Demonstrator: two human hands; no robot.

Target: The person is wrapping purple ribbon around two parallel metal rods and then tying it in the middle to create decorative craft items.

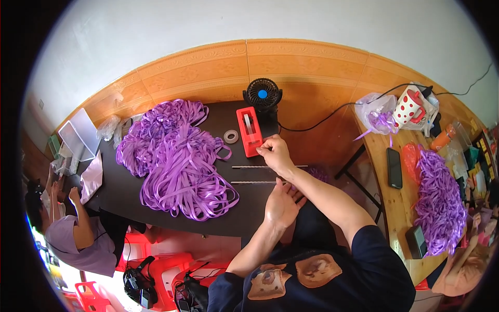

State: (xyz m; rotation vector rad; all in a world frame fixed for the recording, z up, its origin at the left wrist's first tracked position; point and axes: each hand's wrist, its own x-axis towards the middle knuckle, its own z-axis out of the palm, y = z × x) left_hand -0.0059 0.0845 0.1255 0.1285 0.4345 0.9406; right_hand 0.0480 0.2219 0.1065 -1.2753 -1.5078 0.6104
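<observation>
My right hand [276, 155] is at the near end of a red tape dispenser [250, 132], its thumb and forefinger pinched together; what they hold is too small to make out. My left hand [284, 204] is turned palm up at the table's near edge, its fingers loosely stretched. By its thumb ends a thin pale rod [252, 182]; whether they touch I cannot tell. A second thin rod [249, 167] lies parallel to it, passing under my right wrist. Left of the rods a big heap of purple ribbon loops [182, 161] spreads over the dark table [122, 200]. A tape roll [231, 136] lies beside the dispenser.
A small black fan [263, 94] stands behind the dispenser, its cable running right. On the wooden table [375, 151] are a phone [394, 168], more purple ribbon [441, 203] and a dotted mug [408, 109]. One person [83, 234] sits left, another [462, 273] right. Red stools [169, 268] stand below.
</observation>
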